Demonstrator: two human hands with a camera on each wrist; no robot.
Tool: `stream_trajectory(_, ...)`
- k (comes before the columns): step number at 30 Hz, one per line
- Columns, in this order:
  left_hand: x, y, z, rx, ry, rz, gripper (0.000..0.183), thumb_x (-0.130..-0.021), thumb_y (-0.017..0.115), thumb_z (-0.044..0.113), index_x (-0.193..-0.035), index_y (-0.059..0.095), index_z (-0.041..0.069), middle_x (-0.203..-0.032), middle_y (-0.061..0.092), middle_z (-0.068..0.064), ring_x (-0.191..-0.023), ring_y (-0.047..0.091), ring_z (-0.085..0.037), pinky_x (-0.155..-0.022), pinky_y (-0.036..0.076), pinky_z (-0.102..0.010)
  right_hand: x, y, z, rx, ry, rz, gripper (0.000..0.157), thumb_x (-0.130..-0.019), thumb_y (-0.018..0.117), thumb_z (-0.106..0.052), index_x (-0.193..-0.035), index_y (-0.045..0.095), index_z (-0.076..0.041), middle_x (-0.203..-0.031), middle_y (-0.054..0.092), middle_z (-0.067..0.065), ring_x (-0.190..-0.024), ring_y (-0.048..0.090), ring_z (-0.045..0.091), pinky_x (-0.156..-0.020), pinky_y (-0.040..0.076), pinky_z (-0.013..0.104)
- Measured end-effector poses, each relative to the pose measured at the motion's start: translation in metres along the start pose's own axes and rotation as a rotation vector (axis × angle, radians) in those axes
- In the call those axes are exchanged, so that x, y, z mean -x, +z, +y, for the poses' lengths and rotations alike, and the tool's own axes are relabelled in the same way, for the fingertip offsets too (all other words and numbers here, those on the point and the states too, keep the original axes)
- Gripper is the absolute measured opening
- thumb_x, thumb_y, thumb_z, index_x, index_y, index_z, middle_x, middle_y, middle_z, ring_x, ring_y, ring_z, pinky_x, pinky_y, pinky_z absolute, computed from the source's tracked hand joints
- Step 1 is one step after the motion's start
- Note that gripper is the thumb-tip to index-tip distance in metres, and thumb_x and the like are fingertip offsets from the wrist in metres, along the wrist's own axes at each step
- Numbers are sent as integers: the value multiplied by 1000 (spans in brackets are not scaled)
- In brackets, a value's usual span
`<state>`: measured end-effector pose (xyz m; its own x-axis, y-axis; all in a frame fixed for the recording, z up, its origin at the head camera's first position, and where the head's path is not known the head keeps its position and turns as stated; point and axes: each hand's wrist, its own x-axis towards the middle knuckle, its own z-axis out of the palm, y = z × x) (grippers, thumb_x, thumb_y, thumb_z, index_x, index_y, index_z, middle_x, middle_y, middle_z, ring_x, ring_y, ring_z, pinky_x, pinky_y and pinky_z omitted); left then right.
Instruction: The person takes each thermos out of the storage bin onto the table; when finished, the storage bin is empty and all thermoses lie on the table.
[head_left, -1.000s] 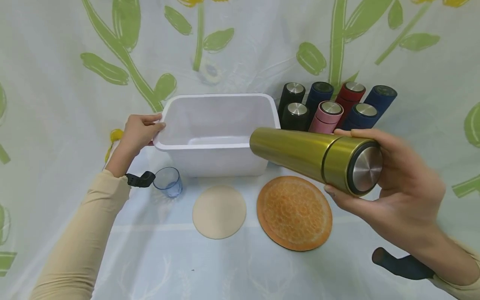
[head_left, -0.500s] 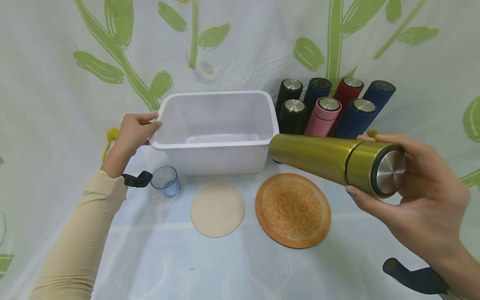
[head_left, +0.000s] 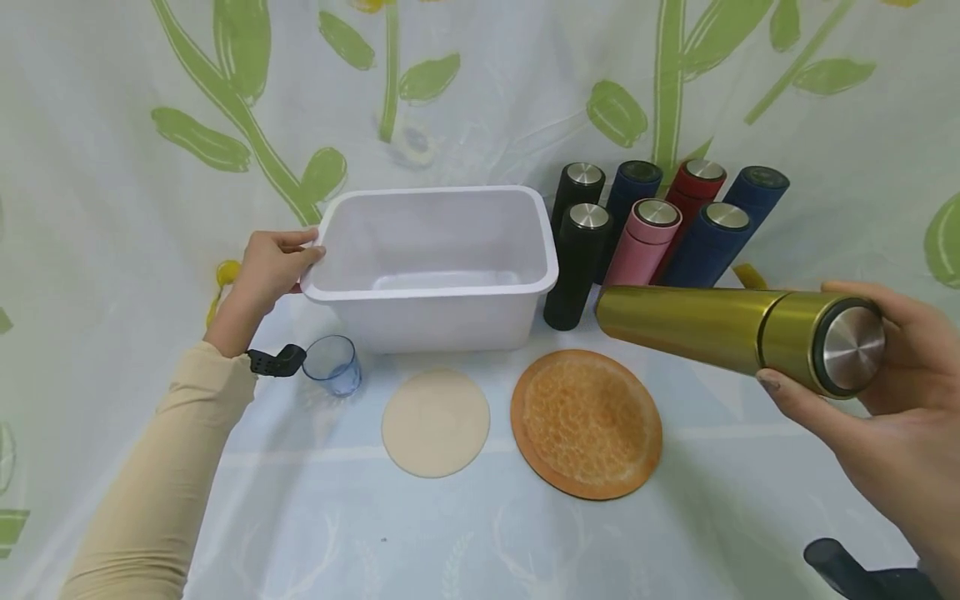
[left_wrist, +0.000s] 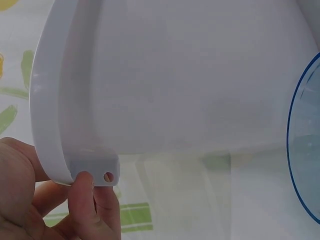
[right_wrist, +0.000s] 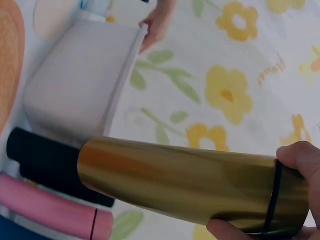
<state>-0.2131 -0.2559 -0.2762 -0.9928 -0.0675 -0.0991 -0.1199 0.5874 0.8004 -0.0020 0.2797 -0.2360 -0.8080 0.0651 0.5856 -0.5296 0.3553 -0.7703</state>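
Note:
A gold thermos flask [head_left: 697,329] lies nearly level in the air, its steel-topped lid end toward the right. My right hand [head_left: 892,392] grips it around the lid end, thumb below and fingers behind; in the right wrist view the gold flask [right_wrist: 185,182] spans the lower half. At the left, my left hand [head_left: 270,262] pinches the rim of a white plastic tub [head_left: 427,321]. The left wrist view shows fingertips [left_wrist: 82,200] on a small tab with a hole at the tub's corner. Nothing is visible inside the tub.
Several upright flasks, among them a black one [head_left: 576,267], a pink one [head_left: 643,242] and a red one [head_left: 693,196], stand right of the tub. A blue glass [head_left: 335,367], a beige round mat [head_left: 435,423] and a brown round mat [head_left: 587,425] lie in front.
My right hand has carried the gold flask to the right, away from the tub, uncovering the front black flask. The left hand stays on the tub's rim.

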Motion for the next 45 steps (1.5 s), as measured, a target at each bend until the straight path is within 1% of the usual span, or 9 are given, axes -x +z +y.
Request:
stream_trajectory(3,0,1,-1,-3,-6,-4,54,-100,62,25,-148,47,6,-140,51,-28,-78,62,-9,-62,57,-22,3,-10,3,155,2,14,90,-59,69,34,-143,44,10,-132,53,22,-113,54,24,-91,48,14)
stream_trajectory(6,0,0,-3,-2,-8,-3,54,-100,62,25,-148,46,6,-139,51,-29,-78,62,-9,-62,57,-21,5,-17,8,151,9,35,91,-60,68,34,-143,44,9,-134,52,20,-114,54,23,-93,47,14)
stream_trajectory(10,1,1,-2,-5,-17,4,55,-100,61,26,-148,45,6,-141,50,-29,-88,65,-20,-63,57,-21,9,-22,12,151,15,64,89,-61,68,33,-143,45,7,-134,54,15,-114,53,22,-92,46,12)
stream_trajectory(17,2,3,1,-4,-10,6,54,-101,61,26,-148,45,6,-142,49,-29,-102,63,-34,-63,57,-21,12,-28,14,287,46,97,88,-63,72,29,-144,49,0,-128,60,0,-105,56,12,-86,45,6)
stream_trajectory(24,4,3,-2,7,-6,7,54,-100,61,25,-148,46,6,-143,48,-28,-91,65,-23,-63,56,-20,3,-33,23,337,90,136,84,-65,71,28,-141,54,-4,-122,63,-8,-101,59,6,-80,46,5)
stream_trajectory(30,1,3,-2,10,10,10,53,-100,62,24,-147,47,6,-144,48,-28,-82,64,-13,-62,56,-20,-5,-35,34,469,156,170,80,-68,77,20,-139,58,-11,-112,59,-23,-92,57,-5,-77,43,2)
stream_trajectory(32,0,2,-1,-3,7,12,53,-100,62,25,-147,47,6,-144,48,-27,-83,64,-15,-62,56,-20,-8,-36,40,513,198,185,77,-71,79,14,-139,58,-14,-109,56,-25,-90,54,-9,-78,42,1)
stream_trajectory(38,3,3,0,-15,4,26,53,-100,61,26,-148,47,6,-141,50,-27,-84,63,-17,-63,56,-21,-18,-40,57,598,344,155,67,-84,79,-7,-144,52,-20,-119,58,-10,-91,47,-12,-81,41,2)
stream_trajectory(45,3,2,-2,-20,11,33,53,-100,61,27,-148,47,7,-140,52,-27,-84,64,-17,-62,56,-21,-26,-41,66,596,371,116,68,-84,79,-12,-145,50,-13,-111,50,-23,-87,44,-11,-73,36,-2)
